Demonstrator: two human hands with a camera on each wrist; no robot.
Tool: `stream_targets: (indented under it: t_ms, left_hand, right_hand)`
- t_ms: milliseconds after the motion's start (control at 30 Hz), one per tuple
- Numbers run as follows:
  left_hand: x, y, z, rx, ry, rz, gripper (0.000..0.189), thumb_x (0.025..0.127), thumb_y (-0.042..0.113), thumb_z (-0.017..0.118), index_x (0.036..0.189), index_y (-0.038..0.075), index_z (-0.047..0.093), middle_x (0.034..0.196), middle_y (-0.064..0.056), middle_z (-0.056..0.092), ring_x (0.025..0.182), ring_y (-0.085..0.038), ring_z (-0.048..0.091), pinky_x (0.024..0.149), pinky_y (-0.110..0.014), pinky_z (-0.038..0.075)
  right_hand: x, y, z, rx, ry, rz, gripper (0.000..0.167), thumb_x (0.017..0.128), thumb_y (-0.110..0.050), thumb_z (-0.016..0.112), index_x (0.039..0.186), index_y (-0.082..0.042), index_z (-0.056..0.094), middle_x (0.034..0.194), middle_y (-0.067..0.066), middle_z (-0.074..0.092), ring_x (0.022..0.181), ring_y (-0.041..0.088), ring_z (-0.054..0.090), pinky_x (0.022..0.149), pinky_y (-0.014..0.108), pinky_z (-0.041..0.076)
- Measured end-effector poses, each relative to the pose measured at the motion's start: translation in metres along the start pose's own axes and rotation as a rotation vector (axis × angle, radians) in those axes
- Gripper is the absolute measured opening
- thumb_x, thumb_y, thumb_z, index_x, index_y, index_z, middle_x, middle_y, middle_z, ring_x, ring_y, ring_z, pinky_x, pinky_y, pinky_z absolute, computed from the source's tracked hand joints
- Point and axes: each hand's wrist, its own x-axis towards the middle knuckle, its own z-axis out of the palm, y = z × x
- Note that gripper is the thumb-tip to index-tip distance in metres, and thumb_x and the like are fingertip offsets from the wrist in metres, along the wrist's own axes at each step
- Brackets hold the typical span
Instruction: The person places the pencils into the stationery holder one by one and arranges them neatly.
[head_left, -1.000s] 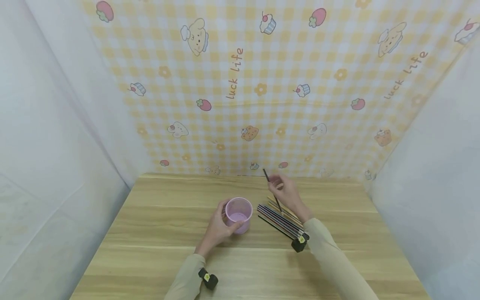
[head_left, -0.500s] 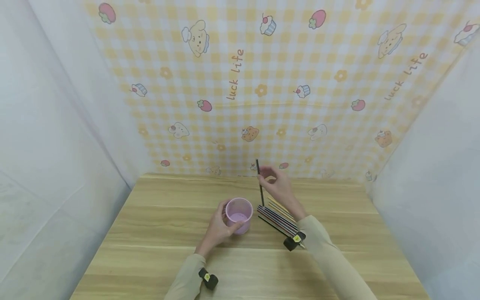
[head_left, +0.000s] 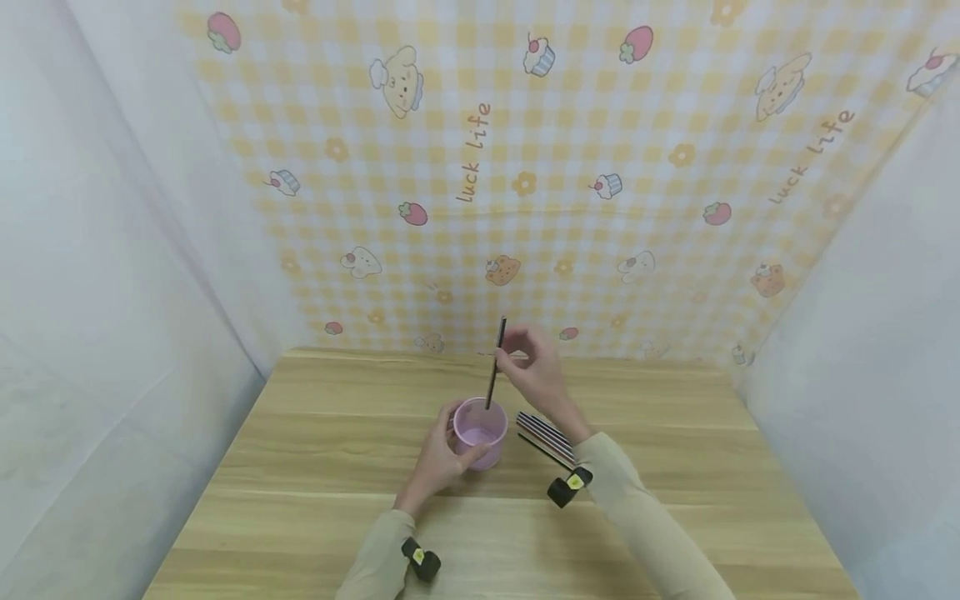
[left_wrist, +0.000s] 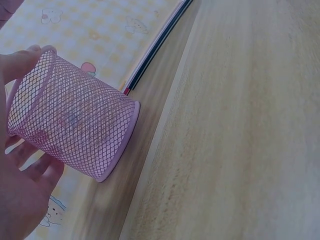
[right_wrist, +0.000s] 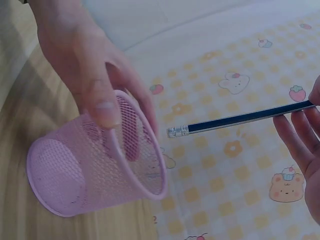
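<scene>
Head view: a person works at a wooden table with a yellow-checked cloth behind it. The left hand grips a pink mesh cup, thumb on the near side and fingers wrapped around the far side; the cup appears to stand on the wood. The right hand pinches one dark pencil between thumb and fingertips, its lower end over the cup's mouth. Right wrist view shows that end to be the eraser (silver-banded), near the rim but apart from it and not yet inside.

As for progress, the work looks barely begun: no pencil shows inside the cup, and one is at its mouth. A row of pencils lies on the table just beside the cup, presumably all left to do. Their number cannot be told, since the right forearm hides part of the row.
</scene>
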Motion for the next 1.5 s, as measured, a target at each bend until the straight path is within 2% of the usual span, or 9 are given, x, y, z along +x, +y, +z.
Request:
stream_targets:
  t_ms: [167,367,500,633,833,1067,1200,1367,1500]
  left_hand:
    - [0.002,-0.003,0.003,0.012,0.004,0.000,0.086,0.078,0.014,0.088,0.149,0.005,0.040,0.141,-0.019,0.056,0.128,-0.040,0.057,0.111,-0.058,0.048]
    - [0.002,-0.002,0.005,0.025,0.015,-0.002,0.086,0.080,0.009,0.085,0.150,-0.003,0.036,0.144,-0.027,0.051,0.130,-0.048,0.053,0.111,-0.064,0.045]
    - [0.001,-0.005,0.003,0.015,0.001,0.001,0.086,0.080,0.012,0.086,0.151,0.005,0.037,0.146,-0.021,0.052,0.131,-0.042,0.054,0.112,-0.060,0.046]
    - [0.000,-0.004,0.000,0.008,-0.024,0.002,0.085,0.082,0.020,0.085,0.151,0.010,0.037,0.148,-0.016,0.051,0.134,-0.039,0.053,0.113,-0.058,0.045]
    - [0.000,-0.005,0.000,0.015,-0.029,-0.003,0.086,0.083,0.022,0.085,0.152,0.008,0.036,0.150,-0.016,0.049,0.135,-0.038,0.051,0.114,-0.059,0.044]
    - [-0.001,-0.006,-0.001,0.021,-0.042,0.030,0.083,0.084,0.025,0.084,0.152,0.014,0.036,0.152,-0.015,0.047,0.136,-0.039,0.050,0.113,-0.059,0.045]
    - [-0.001,-0.005,-0.001,0.010,-0.032,0.032,0.083,0.083,0.023,0.085,0.151,0.016,0.038,0.151,-0.013,0.048,0.136,-0.038,0.051,0.113,-0.058,0.045]
    - [-0.001,-0.003,0.002,0.018,0.001,0.009,0.086,0.081,0.013,0.086,0.152,0.010,0.038,0.151,-0.015,0.049,0.136,-0.038,0.051,0.114,-0.058,0.045]
    - [-0.002,0.007,0.002,0.030,0.001,0.004,0.087,0.081,0.008,0.085,0.152,0.000,0.036,0.150,-0.023,0.047,0.136,-0.044,0.050,0.113,-0.062,0.044]
  right_hand:
    - [-0.008,0.008,0.007,-0.023,-0.029,0.011,0.024,0.089,0.014,0.063,0.112,0.016,0.056,0.099,0.030,0.063,0.087,0.012,0.064,0.069,0.040,0.066]
    - [-0.018,0.015,0.019,-0.112,-0.068,-0.017,0.024,0.088,0.014,0.065,0.110,0.015,0.057,0.097,0.028,0.065,0.088,0.035,0.069,0.069,0.028,0.065]
    - [-0.023,0.020,0.025,-0.134,-0.089,-0.010,0.023,0.087,0.015,0.065,0.108,0.015,0.057,0.094,0.027,0.065,0.086,0.042,0.068,0.068,0.026,0.065]
    - [-0.027,0.026,0.029,-0.138,-0.108,0.017,0.024,0.087,0.015,0.065,0.110,0.016,0.057,0.093,0.026,0.066,0.085,0.040,0.068,0.067,0.024,0.064]
    - [-0.032,0.034,0.035,-0.122,-0.131,0.030,0.024,0.086,0.017,0.065,0.109,0.017,0.058,0.093,0.028,0.066,0.083,0.040,0.068,0.066,0.025,0.064]
    - [-0.044,0.083,0.044,-0.152,-0.114,0.073,0.026,0.087,0.013,0.068,0.111,0.011,0.059,0.095,0.023,0.067,0.086,0.035,0.068,0.074,0.027,0.065]
    - [-0.049,0.089,0.045,-0.195,-0.115,0.028,0.027,0.086,0.009,0.070,0.111,0.003,0.061,0.093,0.015,0.069,0.082,0.027,0.068,0.071,0.031,0.064]
    - [-0.052,0.090,0.044,-0.208,-0.157,0.010,0.027,0.087,0.007,0.069,0.111,-0.001,0.059,0.094,0.010,0.068,0.082,0.021,0.068,0.066,0.026,0.063]
    - [-0.054,0.091,0.043,-0.241,-0.171,0.012,0.026,0.088,0.007,0.068,0.111,0.002,0.058,0.093,0.012,0.067,0.081,0.022,0.068,0.065,0.022,0.062]
